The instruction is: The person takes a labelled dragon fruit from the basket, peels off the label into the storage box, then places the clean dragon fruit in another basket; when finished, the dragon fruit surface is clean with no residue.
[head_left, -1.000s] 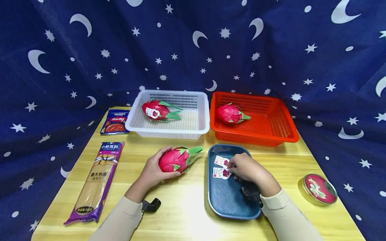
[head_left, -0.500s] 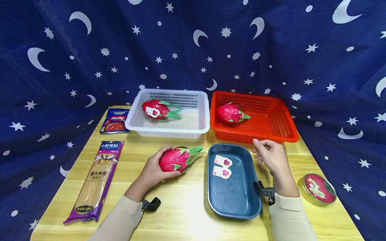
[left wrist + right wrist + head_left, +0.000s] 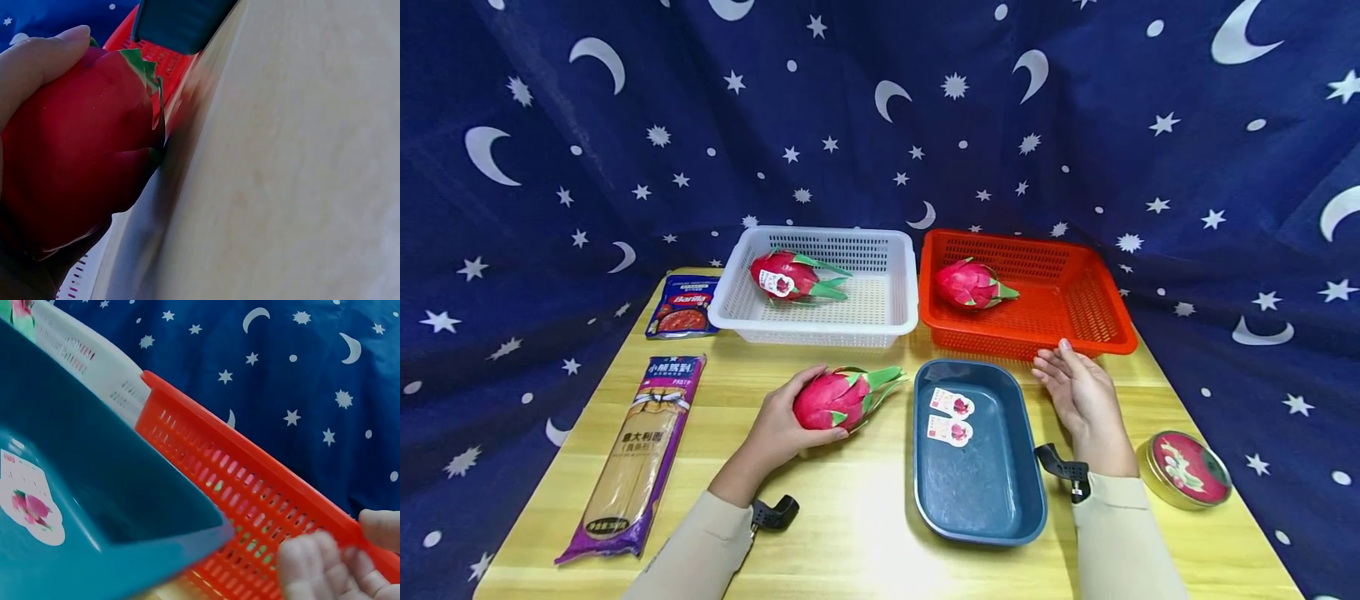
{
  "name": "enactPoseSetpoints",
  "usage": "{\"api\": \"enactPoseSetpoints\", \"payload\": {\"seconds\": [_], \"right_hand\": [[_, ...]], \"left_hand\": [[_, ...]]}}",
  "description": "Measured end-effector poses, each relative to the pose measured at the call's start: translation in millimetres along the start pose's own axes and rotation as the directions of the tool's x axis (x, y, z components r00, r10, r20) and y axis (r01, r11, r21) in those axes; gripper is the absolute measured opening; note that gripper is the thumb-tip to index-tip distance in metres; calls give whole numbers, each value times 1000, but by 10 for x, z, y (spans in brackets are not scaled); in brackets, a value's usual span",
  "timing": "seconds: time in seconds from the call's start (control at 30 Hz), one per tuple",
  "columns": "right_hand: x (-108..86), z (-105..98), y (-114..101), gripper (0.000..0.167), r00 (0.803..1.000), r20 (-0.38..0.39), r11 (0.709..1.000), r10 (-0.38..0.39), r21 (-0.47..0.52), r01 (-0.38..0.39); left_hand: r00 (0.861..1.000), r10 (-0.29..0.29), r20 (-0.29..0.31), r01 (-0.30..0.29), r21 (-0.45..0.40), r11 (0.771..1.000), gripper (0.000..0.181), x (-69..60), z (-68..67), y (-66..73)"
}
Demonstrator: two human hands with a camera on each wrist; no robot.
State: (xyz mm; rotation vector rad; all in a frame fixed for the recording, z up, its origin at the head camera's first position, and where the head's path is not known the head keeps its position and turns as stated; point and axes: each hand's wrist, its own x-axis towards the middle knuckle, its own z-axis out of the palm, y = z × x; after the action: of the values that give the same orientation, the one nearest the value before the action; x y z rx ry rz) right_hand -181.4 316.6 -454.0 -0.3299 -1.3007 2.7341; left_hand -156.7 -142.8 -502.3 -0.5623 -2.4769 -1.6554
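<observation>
My left hand [image 3: 781,423] grips a dragon fruit [image 3: 835,400] on the table, its green leafy end pointing right. In the left wrist view, the thumb [image 3: 44,62] lies over the fruit's red skin. My right hand [image 3: 1088,408] is to the right of the blue tray [image 3: 977,492], palm partly turned up, fingers relaxed, nothing visible in it. Its fingertips are near the front rim of the red basket [image 3: 1060,333]; contact cannot be told. Two dragon-fruit stickers, an upper sticker [image 3: 951,403] and a lower sticker [image 3: 949,430], lie inside the tray.
A white basket [image 3: 880,325] holds a dragon fruit [image 3: 786,275] bearing a sticker. Another dragon fruit [image 3: 970,285] lies in the red basket, with no sticker visible. At left lie a Barilla sauce pouch [image 3: 685,307] and a pasta pack [image 3: 636,454]. A round tin [image 3: 1187,469] stands at right.
My right hand has left the stickers in the tray, moved right past its edge, and turned its palm up with fingers loosened. The left hand and its dragon fruit have stayed in place.
</observation>
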Motion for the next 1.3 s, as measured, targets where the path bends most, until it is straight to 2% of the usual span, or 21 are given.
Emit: {"api": "enactPoseSetpoints", "payload": {"seconds": [0.07, 0.13, 0.27, 0.4, 0.5, 0.67, 0.8, 0.93, 1.03, 1.13, 1.2, 1.3], "right_hand": [[28, -1, 0, 12, 999, 33, 995, 24, 95, -27], [56, 2, 2, 11, 998, 46, 978, 38, 204, -47], [108, -21, 37, 15, 998, 51, 920, 41, 388, -58], [120, -63, 88, 18, 998, 55, 902, 25, 430, -47], [127, -74, 106, 17, 998, 62, 900, 15, 434, -40], [135, -82, 120, 17, 998, 62, 898, -5, 440, -23], [147, -82, 125, 17, 997, 71, 900, -21, 437, -12], [156, -84, 134, 16, 995, 99, 904, -22, 426, -23], [162, -95, 135, 16, 994, 106, 904, -18, 426, -29], [170, -108, 138, 16, 994, 109, 900, -28, 436, -22], [172, -113, 146, 17, 993, 109, 896, -40, 444, -13], [169, -109, 171, 17, 993, 111, 893, -47, 451, -8]], "left_hand": [[1000, -2, -1, 2, 2, 1000, 101, 2, -2, 7], [1000, 5, -1, -5, 8, 1000, 100, 5, -5, 7], [999, 51, -9, -50, 77, 996, 101, 5, -33, 24], [993, 111, -32, -105, 153, 983, 100, 9, -107, 83], [988, 143, -59, -132, 167, 977, 98, 45, -196, 181], [978, 186, -99, -164, 198, 966, 98, 236, -340, 423], [961, 253, -111, -231, 183, 956, 99, 519, -343, 588], [936, 329, -122, -309, 159, 938, 99, 867, -174, 713], [927, 364, -95, -346, 164, 924, 98, 1196, 71, 826], [924, 383, -9, -375, 176, 910, 98, 1579, 369, 960], [923, 380, 64, -385, 181, 905, 98, 1822, 571, 1043], [930, 339, 142, -361, 185, 914, 98, 2074, 824, 1107]]}}
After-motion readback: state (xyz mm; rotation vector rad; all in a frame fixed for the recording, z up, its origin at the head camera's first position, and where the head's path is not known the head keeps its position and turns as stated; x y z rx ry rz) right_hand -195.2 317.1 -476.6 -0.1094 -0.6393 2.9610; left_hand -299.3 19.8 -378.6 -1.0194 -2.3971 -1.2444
